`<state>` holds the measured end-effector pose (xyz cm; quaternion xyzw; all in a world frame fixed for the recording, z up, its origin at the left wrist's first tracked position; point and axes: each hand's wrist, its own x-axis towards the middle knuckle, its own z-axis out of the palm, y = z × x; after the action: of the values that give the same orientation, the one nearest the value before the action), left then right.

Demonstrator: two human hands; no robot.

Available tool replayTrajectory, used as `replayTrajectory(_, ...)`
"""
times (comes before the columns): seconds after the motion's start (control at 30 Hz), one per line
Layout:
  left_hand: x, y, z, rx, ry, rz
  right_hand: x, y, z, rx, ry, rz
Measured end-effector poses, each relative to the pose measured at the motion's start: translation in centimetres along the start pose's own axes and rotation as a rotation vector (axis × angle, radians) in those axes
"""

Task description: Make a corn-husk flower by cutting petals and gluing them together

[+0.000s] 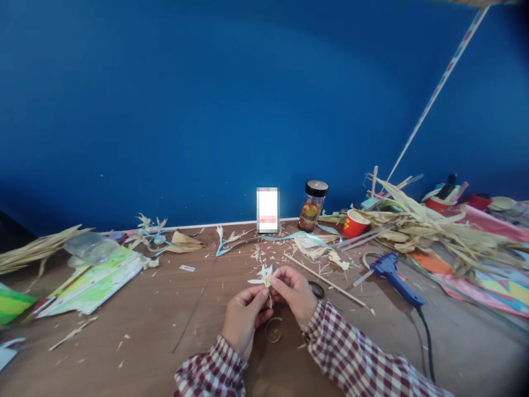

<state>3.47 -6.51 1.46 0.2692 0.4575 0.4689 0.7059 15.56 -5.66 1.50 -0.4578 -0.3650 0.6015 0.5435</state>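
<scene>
A small pale flower (264, 275), its pointed petals looking like dried corn husk, is held up just above the brown table. My left hand (244, 315) pinches it low, around the base, with thumb and fingertips. From the other side my right hand (295, 291) grips the petals between thumb and forefinger. Both hands are closed and nearly touch each other. Beside the right wrist lies a pair of scissors (317, 289), mostly hidden, with a dark handle loop showing. A thin curled strip (273, 330) rests on the table below the hands.
A blue glue gun (397, 280) with a black cord lies right, near a thin wooden stick (326, 280). Behind stand a black-lidded jar (313, 207) and a red paper cup (355, 223). Dried husks (438, 220) heap at right; a green-painted sheet (95, 281) lies left. Scraps litter the table.
</scene>
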Motion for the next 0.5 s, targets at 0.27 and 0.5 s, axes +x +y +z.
replayTrajectory(0.27,-0.04,0.15,0.17,0.01,0.03,0.009,-0.09,-0.01,0.08,-0.034,-0.004,-0.009)
replayTrajectory(0.5,-0.12,0.16,0.14,0.001,0.04,0.028,-0.19,0.0,0.07,-0.067,-0.025,-0.029)
